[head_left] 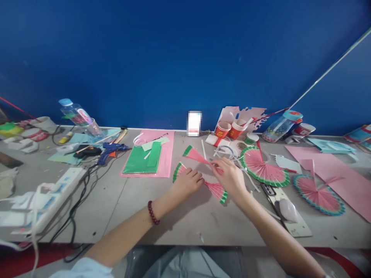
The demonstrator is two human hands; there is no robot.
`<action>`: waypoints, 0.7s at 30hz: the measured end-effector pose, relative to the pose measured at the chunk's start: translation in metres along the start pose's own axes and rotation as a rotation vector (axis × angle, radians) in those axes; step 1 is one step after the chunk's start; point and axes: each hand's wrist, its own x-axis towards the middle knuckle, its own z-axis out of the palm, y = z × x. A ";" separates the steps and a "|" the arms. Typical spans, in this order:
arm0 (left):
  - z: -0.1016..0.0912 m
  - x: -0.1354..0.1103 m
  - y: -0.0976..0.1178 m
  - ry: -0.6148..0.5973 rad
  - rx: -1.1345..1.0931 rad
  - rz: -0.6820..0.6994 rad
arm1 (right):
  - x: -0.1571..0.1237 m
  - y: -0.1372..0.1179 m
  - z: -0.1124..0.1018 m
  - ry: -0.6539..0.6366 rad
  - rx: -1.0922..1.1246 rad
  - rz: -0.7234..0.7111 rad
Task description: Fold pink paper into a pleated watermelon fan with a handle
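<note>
My left hand (188,182) is curled shut, pressing down on a folded pink paper fan with a green edge (177,171) on the grey table (136,208). My right hand (228,175) is closed in a pinch on the narrow end of another pleated pink strip (194,155) that points up and left. A third pleated pink piece with a green end (218,190) lies between the two hands. A red bead bracelet (153,213) is on my left wrist.
Two finished round watermelon fans (263,166) (319,194) lie to the right, beside pink sheets (339,170), scissors and a ruler (282,208). Green and pink paper (147,159), a blue glue gun (111,148), a power strip (43,200), bottles and red paper cups (228,130) ring the table.
</note>
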 end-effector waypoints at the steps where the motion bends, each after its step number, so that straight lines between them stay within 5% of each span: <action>1: 0.002 -0.003 0.003 0.004 -0.009 -0.010 | -0.001 -0.002 0.006 -0.059 -0.033 -0.050; 8: 0.018 -0.016 0.014 -0.017 -0.010 -0.114 | -0.002 0.005 0.049 -0.235 -0.095 -0.059; 12: 0.022 -0.018 0.015 -0.044 -0.019 -0.133 | 0.002 0.010 0.053 -0.191 -0.127 -0.055; 17: 0.026 -0.019 0.015 -0.004 -0.041 -0.149 | 0.005 0.009 0.057 -0.314 -0.161 -0.232; 21: 0.030 -0.019 0.014 0.048 -0.044 -0.135 | 0.001 0.006 0.060 -0.361 -0.053 -0.225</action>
